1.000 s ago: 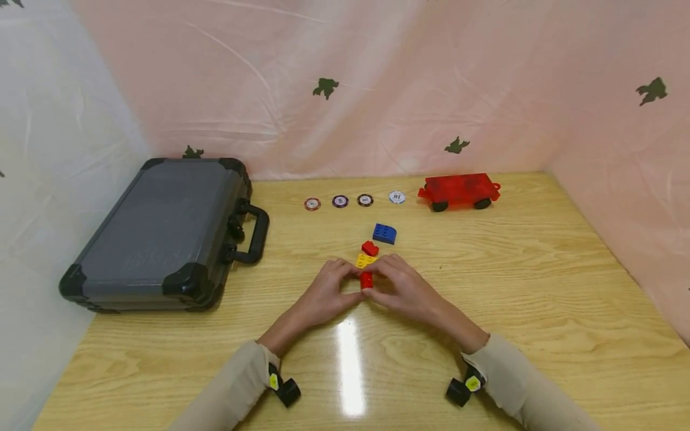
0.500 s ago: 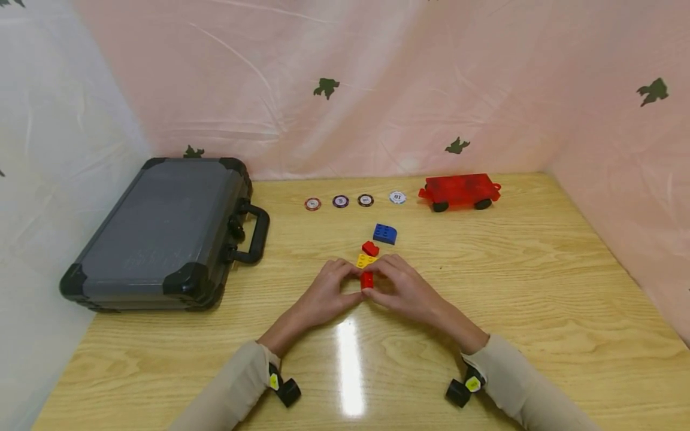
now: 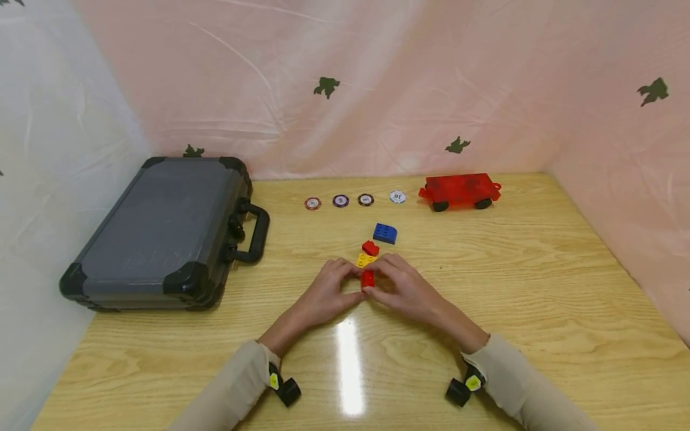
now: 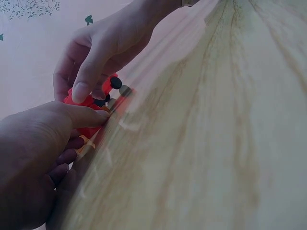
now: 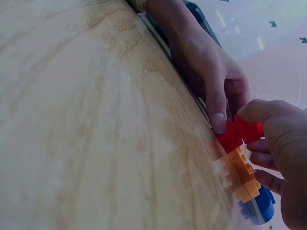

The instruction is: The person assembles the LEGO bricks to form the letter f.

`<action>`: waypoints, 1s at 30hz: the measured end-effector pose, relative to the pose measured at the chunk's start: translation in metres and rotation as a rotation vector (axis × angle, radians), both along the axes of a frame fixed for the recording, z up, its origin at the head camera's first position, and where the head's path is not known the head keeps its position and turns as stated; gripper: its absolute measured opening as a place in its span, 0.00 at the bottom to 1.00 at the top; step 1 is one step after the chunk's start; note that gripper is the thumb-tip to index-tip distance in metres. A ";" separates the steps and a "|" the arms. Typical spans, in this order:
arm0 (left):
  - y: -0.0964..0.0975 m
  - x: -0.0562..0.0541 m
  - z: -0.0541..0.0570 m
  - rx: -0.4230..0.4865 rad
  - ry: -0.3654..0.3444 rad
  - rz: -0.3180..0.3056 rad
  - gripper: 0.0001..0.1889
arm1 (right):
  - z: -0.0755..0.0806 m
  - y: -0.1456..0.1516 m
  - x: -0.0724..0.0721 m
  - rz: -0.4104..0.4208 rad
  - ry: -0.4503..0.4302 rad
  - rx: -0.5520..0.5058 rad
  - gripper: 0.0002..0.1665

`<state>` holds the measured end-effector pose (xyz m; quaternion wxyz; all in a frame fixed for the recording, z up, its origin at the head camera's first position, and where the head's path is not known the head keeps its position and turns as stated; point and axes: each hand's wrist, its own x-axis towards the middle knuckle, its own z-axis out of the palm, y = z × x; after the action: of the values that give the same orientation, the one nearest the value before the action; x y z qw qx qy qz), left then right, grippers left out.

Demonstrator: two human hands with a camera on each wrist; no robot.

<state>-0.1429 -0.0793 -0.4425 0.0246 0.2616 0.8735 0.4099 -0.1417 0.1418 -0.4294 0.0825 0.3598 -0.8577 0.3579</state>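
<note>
The cloth (image 3: 377, 48), pink and printed with dark green shapes, is hung behind the table (image 3: 539, 269) and along its sides. On the table's left side the grey case (image 3: 162, 221) is laid flat, its black handle (image 3: 260, 233) turned toward the middle. At the far edge, right of centre, the red cart (image 3: 459, 190) is stood on black wheels.

The left hand (image 3: 330, 288) and right hand (image 3: 401, 287) are brought together at mid-table. By each, the red brick (image 3: 368, 280) is pinched between bent thumb and fingers, the gap closed down to the brick's size; whether it is made of one piece or two cannot be told.

Just beyond the fingertips the blue brick (image 3: 385, 233) is set farthest out, the yellow brick (image 3: 364, 260) is partly hidden by the right hand, and between them the small red brick (image 3: 370, 248) is placed. Four chips (image 3: 341, 201) are spread in a row between case and cart.
</note>
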 end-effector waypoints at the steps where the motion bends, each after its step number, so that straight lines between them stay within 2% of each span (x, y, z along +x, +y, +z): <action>1: 0.000 0.000 0.000 -0.001 0.001 0.000 0.18 | 0.000 0.000 0.000 0.001 0.002 0.001 0.19; 13: 0.000 0.000 0.001 -0.016 0.021 0.002 0.18 | 0.007 -0.005 0.000 0.008 0.024 0.077 0.21; 24: 0.001 0.000 0.002 -0.011 0.060 -0.004 0.17 | 0.005 -0.002 -0.002 0.032 0.030 0.043 0.21; 30: 0.000 0.000 0.001 -0.022 0.046 -0.002 0.17 | 0.002 -0.002 -0.002 0.040 0.015 0.018 0.20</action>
<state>-0.1425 -0.0789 -0.4410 0.0077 0.2718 0.8779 0.3942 -0.1441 0.1398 -0.4276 0.0786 0.3805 -0.8529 0.3489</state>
